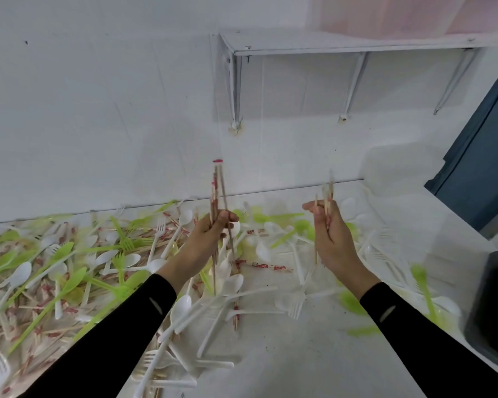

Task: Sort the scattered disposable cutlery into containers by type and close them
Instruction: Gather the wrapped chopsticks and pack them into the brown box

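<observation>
Gripping a chopstick bundle (217, 191) upright, the left hand (210, 237) hangs above the cutlery pile (69, 262). The right hand (332, 239) grips fewer sticks (327, 202); bare bench (299, 363) lies nearest.

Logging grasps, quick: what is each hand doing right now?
Left hand: holds a bundle of chopsticks upright.
Right hand: holds a few thin sticks, blurred; probably chopsticks too.
</observation>
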A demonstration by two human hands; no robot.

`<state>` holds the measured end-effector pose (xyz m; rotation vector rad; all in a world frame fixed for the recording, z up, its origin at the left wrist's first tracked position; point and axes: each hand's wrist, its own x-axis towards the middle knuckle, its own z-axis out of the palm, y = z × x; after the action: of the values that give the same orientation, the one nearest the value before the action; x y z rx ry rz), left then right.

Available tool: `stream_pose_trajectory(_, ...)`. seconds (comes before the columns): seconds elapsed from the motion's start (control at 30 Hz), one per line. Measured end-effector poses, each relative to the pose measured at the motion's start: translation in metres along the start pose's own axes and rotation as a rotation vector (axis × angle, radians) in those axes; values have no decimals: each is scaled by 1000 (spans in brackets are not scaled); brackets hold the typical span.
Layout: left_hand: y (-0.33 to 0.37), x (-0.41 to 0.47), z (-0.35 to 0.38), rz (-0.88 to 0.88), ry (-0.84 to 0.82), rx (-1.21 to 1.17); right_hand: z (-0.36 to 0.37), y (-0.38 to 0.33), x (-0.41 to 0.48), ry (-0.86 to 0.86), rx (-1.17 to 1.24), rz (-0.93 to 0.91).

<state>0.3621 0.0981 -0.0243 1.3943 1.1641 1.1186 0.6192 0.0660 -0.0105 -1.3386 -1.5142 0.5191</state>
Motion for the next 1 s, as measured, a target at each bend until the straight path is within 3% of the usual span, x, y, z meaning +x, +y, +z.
stream_pose_trajectory(0.13, 3, -4, -1, 38, 154, -188, 14, -8, -8, -6, 192, 80)
stream_pose_trajectory(0.27, -7, -21, 4, 159, 317, -15, 34, 4, -29, -81, 226, 152)
stream_pose_trajectory(0.4, -28, -39, 11, 114, 303, 81, 44, 20, -44, -203, 144, 169)
stream_pose_trajectory(0.57, -50, -52, 17, 41, 194, 80, 44, 33, -48, -489, -86, 84)
stream_pose_trajectory(0.73, -29, -40, 9, 11, 249, -59, 60, 17, -20, -526, -149, 28)
stream_pose_trajectory(0.87, -29, -20, -9, -148, 252, 243, 85, 13, -9, -581, -323, -15)
stream_pose_trajectory(1.0, -46, -16, -24, -287, 174, 650, 108, 15, -15, -620, -291, 40)
